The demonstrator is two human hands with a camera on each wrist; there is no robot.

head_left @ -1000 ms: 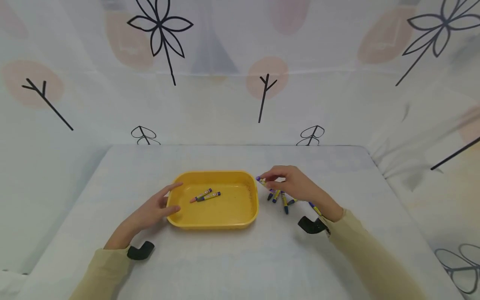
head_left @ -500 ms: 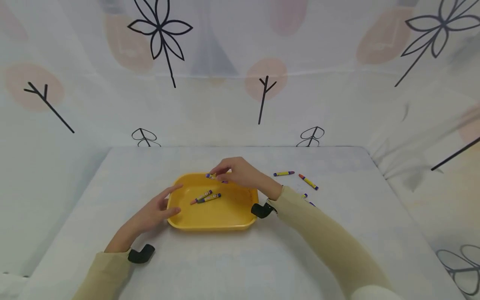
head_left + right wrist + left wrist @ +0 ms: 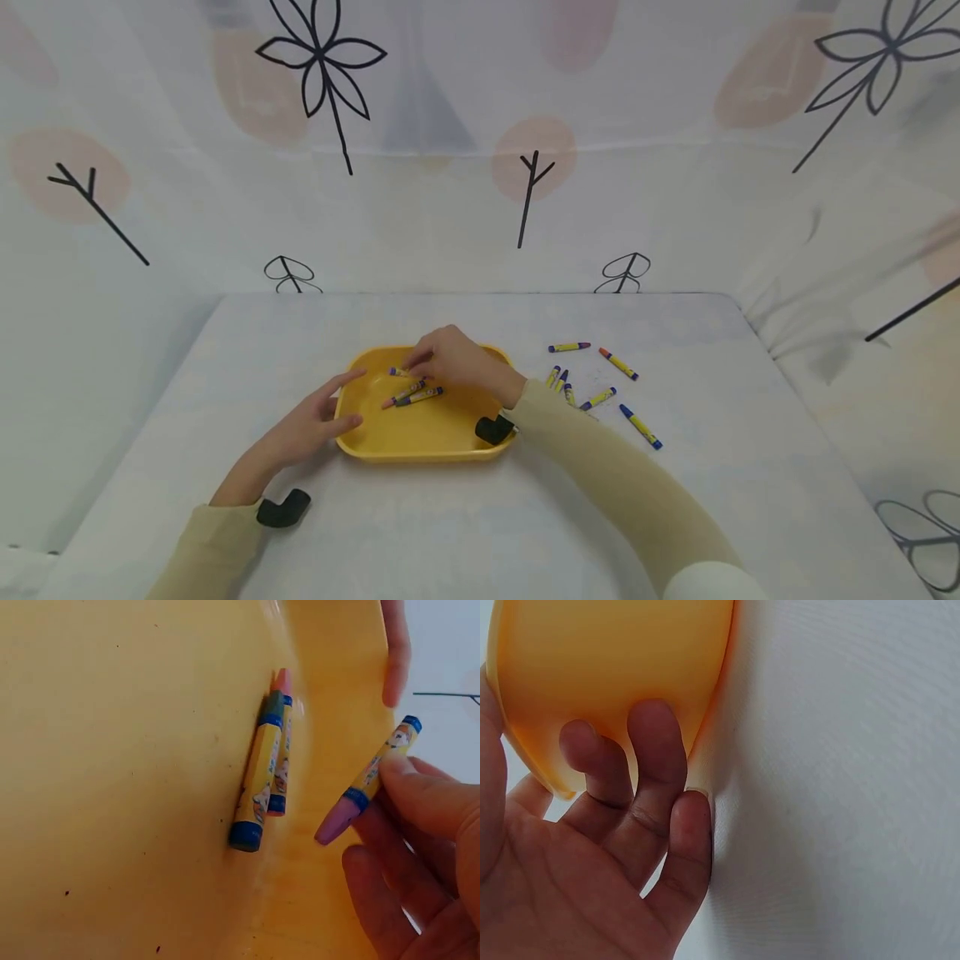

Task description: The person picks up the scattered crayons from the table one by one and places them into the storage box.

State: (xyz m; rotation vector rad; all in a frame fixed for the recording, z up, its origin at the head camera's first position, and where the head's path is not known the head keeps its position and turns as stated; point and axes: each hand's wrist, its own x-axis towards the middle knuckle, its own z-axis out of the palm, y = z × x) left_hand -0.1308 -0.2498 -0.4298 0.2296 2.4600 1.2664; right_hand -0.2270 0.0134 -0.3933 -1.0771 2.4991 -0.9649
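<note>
Purple crayon pinched over tray, left hand steadying

Head view: from where I stand, the yellow tray (image 3: 420, 456) sits left of centre on the table (image 3: 420, 533). Left hand (image 3: 303, 427) is at its left end, thumb and index apart, hooked over the rim. Right hand (image 3: 453, 362) is over the tray's far side, fingers together on a crayon (image 3: 399, 372), mostly hidden. Two more lie in the tray, just nearer. Several loose crayons (image 3: 642, 427) are scattered right of the tray.

Left wrist view: remaining fingers bent, slightly apart, tips at the tray's outer wall. Seems a light clamp; enough, I'd say, if the tray doesn't slide or tip.

Right wrist view: thumb and fingers clamp the held crayon mid-wrapper, purple tip free. The green-tipped crayon (image 3: 258, 787) and pink-tipped crayon (image 3: 282, 769) lie side by side, near but apart from it. Can't tell whether it touches the floor. Best done: lower it flat, clear of that pair, then part the fingers gently so it doesn't roll.
</note>
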